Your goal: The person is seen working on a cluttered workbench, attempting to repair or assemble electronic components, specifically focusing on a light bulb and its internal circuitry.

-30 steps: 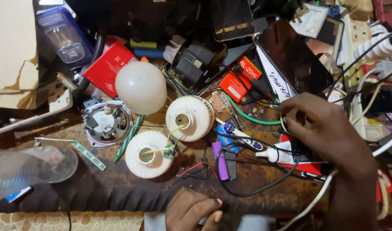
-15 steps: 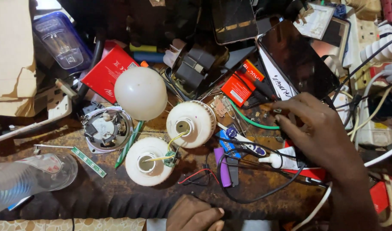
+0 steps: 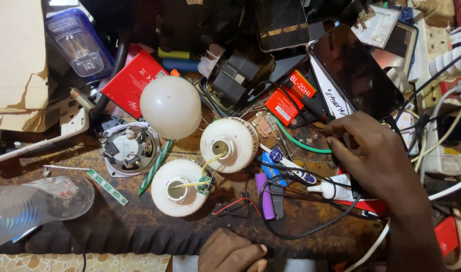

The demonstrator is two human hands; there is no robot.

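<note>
Right hand [image 3: 376,156] down among black wires [image 3: 311,177], fingers curled, hold unclear; left hand [image 3: 233,252] loosely closed, holding nothing.

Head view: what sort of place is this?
Likely a small electronics repair bench: opened bulb housings with loose wires, a dark phone, and tangled cables. The right hand reaches among them; the left hand rests at the edge.

Both hands were bare: the right hand [image 3: 374,153] and forearm showed no sleeve, and the left hand [image 3: 231,252] wore no glove.
</note>
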